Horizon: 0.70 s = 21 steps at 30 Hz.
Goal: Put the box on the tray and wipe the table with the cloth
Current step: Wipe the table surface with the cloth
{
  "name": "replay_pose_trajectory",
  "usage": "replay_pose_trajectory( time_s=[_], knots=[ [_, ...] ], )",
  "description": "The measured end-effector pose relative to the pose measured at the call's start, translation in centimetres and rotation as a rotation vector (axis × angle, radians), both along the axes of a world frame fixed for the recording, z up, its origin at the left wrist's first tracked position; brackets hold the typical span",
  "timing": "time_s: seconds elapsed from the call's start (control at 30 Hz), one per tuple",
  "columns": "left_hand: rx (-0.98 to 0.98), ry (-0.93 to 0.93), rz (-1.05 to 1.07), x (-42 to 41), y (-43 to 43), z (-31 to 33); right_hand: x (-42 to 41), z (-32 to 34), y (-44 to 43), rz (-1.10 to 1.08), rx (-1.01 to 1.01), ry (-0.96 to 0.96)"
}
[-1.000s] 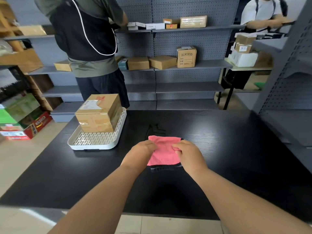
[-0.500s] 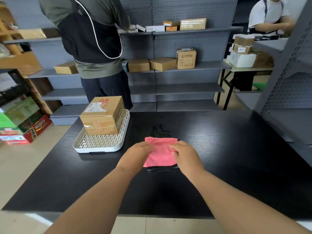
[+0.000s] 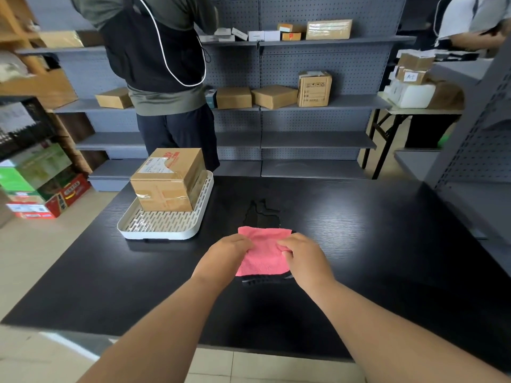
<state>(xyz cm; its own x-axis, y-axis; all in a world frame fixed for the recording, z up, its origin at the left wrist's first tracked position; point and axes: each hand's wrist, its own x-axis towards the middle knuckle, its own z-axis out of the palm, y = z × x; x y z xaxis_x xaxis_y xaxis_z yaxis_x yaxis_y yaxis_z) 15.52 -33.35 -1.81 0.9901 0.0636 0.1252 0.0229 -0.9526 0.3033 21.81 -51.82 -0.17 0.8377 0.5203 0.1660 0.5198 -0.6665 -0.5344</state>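
1. The pink cloth is at the middle of the black counter, spread roughly flat between both hands. A dark strip shows under its near edge. Whether the cloth lies on the counter or is lifted just off it cannot be told.
2. The left hand has its fingers curled onto the cloth's left edge and pinches it.
3. The right hand does the same at the right edge, fingers bent over the fabric.
4. Just beyond the cloth's far edge, a wet patch glistens on the counter.
5. To the left, near the cloth but apart from it, the white slotted tray sits on the counter.
6. The taped cardboard box stands upright in the tray's far half.
7. Behind the counter a person faces grey shelves holding more cartons.
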Motion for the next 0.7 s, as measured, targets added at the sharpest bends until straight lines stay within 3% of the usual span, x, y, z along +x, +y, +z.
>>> replay_pose_trajectory(
  time_s=[0.17, 0.53, 0.63, 0.7],
  knots=[
    [0.016, -0.047, -0.002, 1.4, 1.8, -1.1, 1.9, -1.1, 2.0, 0.014, -0.030, 0.013],
    [-0.130, 0.067, -0.037, 8.5, 8.6, -4.5, 7.5, -4.8, 8.8, -0.085, -0.047, 0.137],
    [-0.033, 0.045, -0.179, 9.7, 9.9, -5.7, 8.6, -5.9, 9.9, -0.103, -0.023, 0.128],
    [-0.071, 0.085, -0.167, 10.7, 10.1, -6.1, 9.3, -6.2, 10.2, -0.119, -0.045, 0.130]
  ],
)
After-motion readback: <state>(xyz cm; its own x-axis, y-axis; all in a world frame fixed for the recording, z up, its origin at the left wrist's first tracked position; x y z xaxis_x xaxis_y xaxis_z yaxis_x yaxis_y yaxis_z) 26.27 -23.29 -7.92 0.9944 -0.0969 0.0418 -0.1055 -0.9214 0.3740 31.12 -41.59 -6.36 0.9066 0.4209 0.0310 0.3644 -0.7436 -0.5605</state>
